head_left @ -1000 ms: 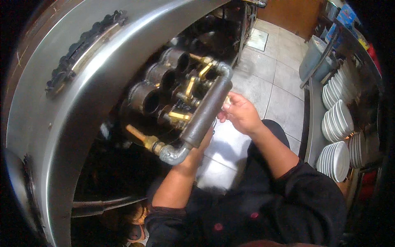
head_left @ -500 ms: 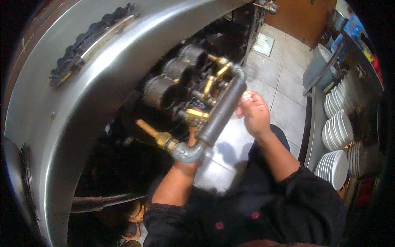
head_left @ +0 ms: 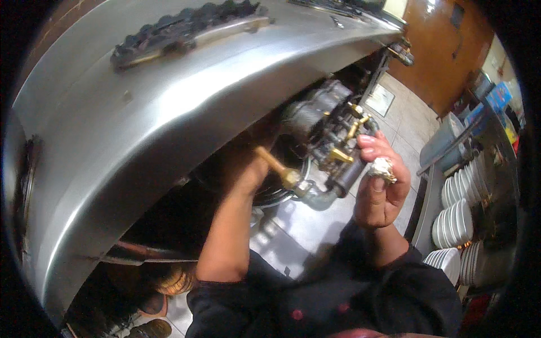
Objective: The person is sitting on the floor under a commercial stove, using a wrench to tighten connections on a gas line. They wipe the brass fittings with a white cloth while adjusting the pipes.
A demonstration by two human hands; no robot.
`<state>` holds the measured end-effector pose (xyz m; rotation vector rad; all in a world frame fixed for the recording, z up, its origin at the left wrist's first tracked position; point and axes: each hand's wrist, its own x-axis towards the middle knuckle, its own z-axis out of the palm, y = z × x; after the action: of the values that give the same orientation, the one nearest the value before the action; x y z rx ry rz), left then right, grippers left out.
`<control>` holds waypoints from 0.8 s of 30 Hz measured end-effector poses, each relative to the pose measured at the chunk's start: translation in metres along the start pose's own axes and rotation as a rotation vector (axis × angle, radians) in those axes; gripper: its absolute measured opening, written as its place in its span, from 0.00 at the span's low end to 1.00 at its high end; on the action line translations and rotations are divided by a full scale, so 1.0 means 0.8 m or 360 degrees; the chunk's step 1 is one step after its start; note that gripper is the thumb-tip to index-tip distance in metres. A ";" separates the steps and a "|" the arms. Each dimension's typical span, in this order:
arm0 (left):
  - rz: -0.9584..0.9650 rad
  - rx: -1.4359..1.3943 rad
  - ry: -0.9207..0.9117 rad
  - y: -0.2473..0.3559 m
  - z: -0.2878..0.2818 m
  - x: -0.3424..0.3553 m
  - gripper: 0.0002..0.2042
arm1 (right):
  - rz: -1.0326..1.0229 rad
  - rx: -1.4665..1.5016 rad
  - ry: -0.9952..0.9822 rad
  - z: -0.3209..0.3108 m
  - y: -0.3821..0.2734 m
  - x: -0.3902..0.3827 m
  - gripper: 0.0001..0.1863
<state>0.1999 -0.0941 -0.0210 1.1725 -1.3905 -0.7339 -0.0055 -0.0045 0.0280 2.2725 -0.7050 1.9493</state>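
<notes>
My right hand (head_left: 389,194) is beside a dark gas pipe (head_left: 348,176), closed on a crumpled, shiny whitish piece that looks like foil (head_left: 382,169); its fingertips are near or against the pipe. Brass valves (head_left: 340,156) line the pipe, in front of dark round burner tubes (head_left: 304,119). At the pipe's near end, a grey elbow (head_left: 318,197) carries a brass fitting with a copper-coloured stub (head_left: 274,162). My left hand (head_left: 255,169) reaches in under the metal counter, behind that stub; shadow hides its fingers. Close to it shows the rim of a round, dark container (head_left: 282,198).
The curved steel counter front (head_left: 186,96) hangs over the burners, with a blackened grate piece (head_left: 186,34) on top. Stacked white plates (head_left: 452,222) fill a shelf at right. A grey bin (head_left: 445,141) stands beyond it on the tiled floor (head_left: 408,121). A shoe (head_left: 151,328) shows lower left.
The view has shifted, and the pipe with its burners now appears farther right. My right hand has come up to the pipe's near side, showing the foil. My left hand has moved left, under the counter.
</notes>
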 end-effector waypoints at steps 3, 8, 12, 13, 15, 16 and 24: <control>-0.0057 -0.0470 -0.0249 0.005 0.000 -0.006 0.23 | 0.0036 0.0042 0.0091 0.011 0.000 -0.002 0.13; -0.0115 -0.0779 -0.0621 0.028 0.013 -0.010 0.24 | 0.0047 0.0089 0.0170 0.019 -0.001 -0.008 0.14; -0.0011 -0.0595 -0.0712 0.033 0.015 -0.006 0.24 | 0.0082 0.0060 0.0196 0.020 -0.002 -0.014 0.14; -0.0123 -0.0594 -0.0708 0.029 0.021 -0.004 0.23 | 0.0092 0.0050 0.0205 0.020 -0.004 -0.012 0.14; -0.0134 -0.0516 -0.0355 0.000 0.025 0.007 0.20 | 0.0080 0.0070 0.0198 0.024 -0.005 -0.011 0.14; -0.0060 -0.0572 -0.0169 -0.009 0.019 0.014 0.19 | 0.0084 0.0072 0.0197 0.024 -0.006 -0.010 0.14; 0.0219 -0.1732 -0.0296 -0.001 -0.017 0.018 0.19 | 0.0090 0.0068 0.0189 0.023 -0.004 -0.015 0.13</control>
<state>0.2147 -0.1052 -0.0140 0.1528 -0.9391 -1.2838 0.0115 -0.0046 0.0137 2.1609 -0.7291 2.1237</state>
